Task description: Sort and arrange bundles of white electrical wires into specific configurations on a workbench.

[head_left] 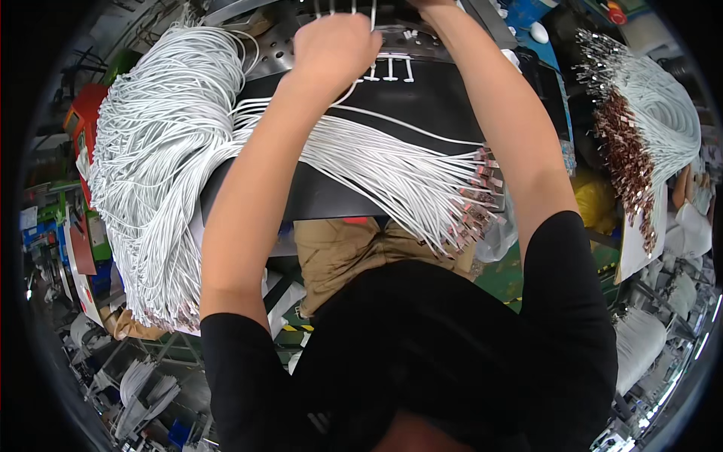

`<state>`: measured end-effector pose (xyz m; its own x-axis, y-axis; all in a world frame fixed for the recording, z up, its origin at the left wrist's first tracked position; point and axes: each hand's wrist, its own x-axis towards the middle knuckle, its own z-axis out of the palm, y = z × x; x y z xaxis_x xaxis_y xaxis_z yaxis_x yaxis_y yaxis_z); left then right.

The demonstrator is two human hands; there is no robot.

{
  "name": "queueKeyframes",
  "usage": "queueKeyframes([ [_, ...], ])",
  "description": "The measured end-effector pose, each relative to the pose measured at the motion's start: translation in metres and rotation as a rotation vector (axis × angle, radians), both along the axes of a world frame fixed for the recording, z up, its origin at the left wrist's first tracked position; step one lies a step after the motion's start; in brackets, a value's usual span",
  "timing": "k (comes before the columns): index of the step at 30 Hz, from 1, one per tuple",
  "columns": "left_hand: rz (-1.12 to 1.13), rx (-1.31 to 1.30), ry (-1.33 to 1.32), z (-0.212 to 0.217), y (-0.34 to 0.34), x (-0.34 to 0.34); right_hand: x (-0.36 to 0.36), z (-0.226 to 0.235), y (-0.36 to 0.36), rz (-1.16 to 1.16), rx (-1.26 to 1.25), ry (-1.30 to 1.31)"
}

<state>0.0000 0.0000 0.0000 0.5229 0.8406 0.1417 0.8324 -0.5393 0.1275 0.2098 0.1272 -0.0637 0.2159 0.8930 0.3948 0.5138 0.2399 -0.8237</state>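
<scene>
At the top of the view my left hand is closed in a fist around a white cable. A length of that cable shows below the fist, and white strands stick up above it. My right hand is mostly cut off by the top edge, so its fingers are hidden. Below both hands a bundle of white cables lies across the black work surface, with brownish and metallic connector ends toward the right. Small white T-shaped pieces lie just right of my left hand.
A large heap of white cables hangs over the left side. Another coiled cable bundle with brown ends lies at the far right. A perforated metal plate borders the far side. A red box stands behind the heap.
</scene>
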Motion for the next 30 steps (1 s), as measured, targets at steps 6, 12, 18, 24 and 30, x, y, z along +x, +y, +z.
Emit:
queueKeyframes([
  [6, -0.118, -0.07, -0.114, -0.027, 0.054, 0.041, 0.07, -0.074, 0.046, -0.26, 0.474, -0.656],
  [12, 0.032, 0.082, -0.307, -0.05, 0.068, -0.036, -0.09, 0.1, -0.138, 0.107, -0.62, -0.21],
  [18, -0.116, 0.33, -0.308, -0.083, 0.088, -0.032, -0.066, -0.012, -0.094, 0.016, 0.394, -0.767],
  [24, 0.176, 0.242, 0.004, -0.047, 0.056, -0.014, -0.08, -0.014, -0.092, -0.085, 0.157, -0.842],
  [30, 0.034, 0.58, -0.156, -0.1, 0.097, -0.024, -0.063, -0.03, -0.077, -0.148, 0.018, -0.844],
])
